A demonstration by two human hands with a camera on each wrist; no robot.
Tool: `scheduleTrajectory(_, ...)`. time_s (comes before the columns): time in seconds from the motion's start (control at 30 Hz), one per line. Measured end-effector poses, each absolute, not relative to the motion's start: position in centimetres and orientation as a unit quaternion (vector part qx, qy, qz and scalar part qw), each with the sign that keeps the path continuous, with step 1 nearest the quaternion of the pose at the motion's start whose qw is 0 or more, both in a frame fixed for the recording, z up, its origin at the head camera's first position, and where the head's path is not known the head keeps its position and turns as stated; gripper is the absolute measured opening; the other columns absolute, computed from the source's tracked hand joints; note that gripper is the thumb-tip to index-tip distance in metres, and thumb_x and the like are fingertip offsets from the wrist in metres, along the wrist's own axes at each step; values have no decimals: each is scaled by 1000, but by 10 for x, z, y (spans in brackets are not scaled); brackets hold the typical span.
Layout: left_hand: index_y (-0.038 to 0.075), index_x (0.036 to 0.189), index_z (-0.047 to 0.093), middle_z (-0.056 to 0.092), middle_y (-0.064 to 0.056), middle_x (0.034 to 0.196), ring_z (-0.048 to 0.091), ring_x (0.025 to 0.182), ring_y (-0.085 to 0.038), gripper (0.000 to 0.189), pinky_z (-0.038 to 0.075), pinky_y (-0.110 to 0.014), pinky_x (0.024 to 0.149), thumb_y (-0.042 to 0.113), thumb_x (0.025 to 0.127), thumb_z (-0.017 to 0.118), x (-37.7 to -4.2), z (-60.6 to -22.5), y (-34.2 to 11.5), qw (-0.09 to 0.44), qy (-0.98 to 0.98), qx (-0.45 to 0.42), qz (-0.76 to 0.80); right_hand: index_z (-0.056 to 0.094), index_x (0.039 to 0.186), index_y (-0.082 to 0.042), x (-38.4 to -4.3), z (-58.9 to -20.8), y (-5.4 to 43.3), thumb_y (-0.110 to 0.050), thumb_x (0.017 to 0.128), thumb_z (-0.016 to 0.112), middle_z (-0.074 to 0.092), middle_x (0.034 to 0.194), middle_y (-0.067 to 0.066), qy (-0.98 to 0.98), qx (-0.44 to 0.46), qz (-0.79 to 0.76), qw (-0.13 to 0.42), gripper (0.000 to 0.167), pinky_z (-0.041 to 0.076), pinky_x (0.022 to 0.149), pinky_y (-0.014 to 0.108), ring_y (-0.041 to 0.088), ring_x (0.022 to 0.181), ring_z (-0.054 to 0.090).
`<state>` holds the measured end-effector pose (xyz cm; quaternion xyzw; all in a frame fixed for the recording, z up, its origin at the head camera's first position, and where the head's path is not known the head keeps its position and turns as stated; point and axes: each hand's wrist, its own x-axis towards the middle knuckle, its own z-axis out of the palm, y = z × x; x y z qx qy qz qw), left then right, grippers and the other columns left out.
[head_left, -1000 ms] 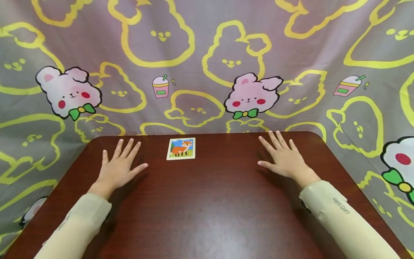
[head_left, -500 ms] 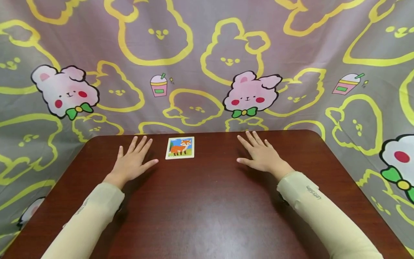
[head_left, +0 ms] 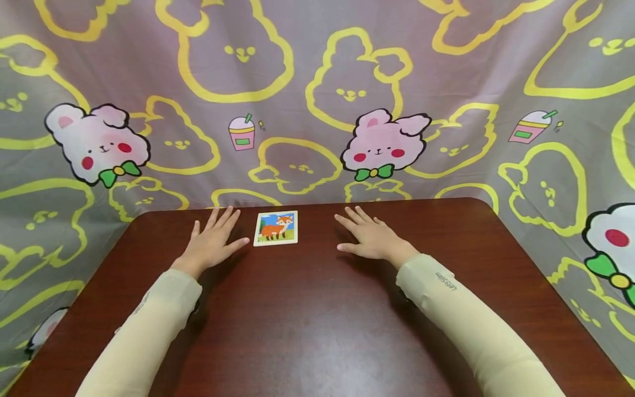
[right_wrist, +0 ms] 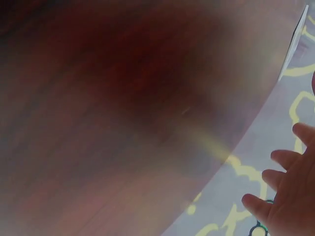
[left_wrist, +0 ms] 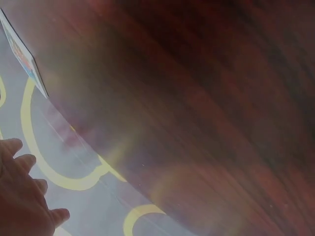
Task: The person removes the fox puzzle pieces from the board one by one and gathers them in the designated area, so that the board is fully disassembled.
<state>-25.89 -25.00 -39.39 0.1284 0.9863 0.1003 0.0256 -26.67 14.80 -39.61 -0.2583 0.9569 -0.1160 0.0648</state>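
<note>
A square picture puzzle board point(head_left: 275, 228) with an orange fox on it lies flat near the far edge of the table, left of centre. Just left of it is my left hand point(head_left: 210, 245), palm down with fingers spread, the thumb tip close to the board's left side. On the other side, a wider gap away, my right hand point(head_left: 369, 237) is also spread palm down and holds nothing. The left wrist view catches the puzzle board point(left_wrist: 23, 54) at a steep slant in its upper left corner. From the right wrist it appears as a thin white edge point(right_wrist: 294, 44).
The dark reddish-brown table point(head_left: 317, 309) has rounded far corners. Behind and along both sides hangs a grey curtain point(head_left: 297, 66) printed with yellow outlines, white rabbit faces and pink cups. Light sleeves cover both forearms.
Both hands have moved inward toward the puzzle board, the left one rightward and the right one leftward by a greater distance. The board has stayed in place on the table.
</note>
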Motion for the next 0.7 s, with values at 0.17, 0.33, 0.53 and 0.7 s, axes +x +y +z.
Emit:
scheduleTrajectory(0.17,12,160,17,12,-14,168,-5,154,-39,79,0,-75,112,49,100,51,-264,-395,-245,34,981,141,131,26,159,-23,-274,-397,132,-54,96,56,17,167,12,948,-280,-126,78,76,22,114,68,37,155,10)
scheduleTrajectory(0.33,9,159,22,18,-16,166,-2,155,-38,76,6,-74,113,45,100,54,-266,-397,-238,43,977,157,141,26,159,-23,-278,-401,119,-52,97,56,17,167,11,942,-288,-141,103,75,23,113,68,35,155,10)
scheduleTrajectory(0.53,9,159,20,17,-16,166,0,155,-39,75,6,-74,113,42,101,54,-270,-399,-233,66,973,161,154,25,159,-23,-283,-404,106,-46,97,60,15,168,9,930,-278,-190,149,75,21,117,65,32,156,7)
scheduleTrajectory(0.7,9,159,20,17,-16,166,3,154,-40,76,11,-75,112,42,100,54,-274,-404,-230,81,968,164,172,26,159,-21,-288,-407,94,-43,98,59,16,167,10,925,-285,-194,159,73,19,122,54,33,156,8)
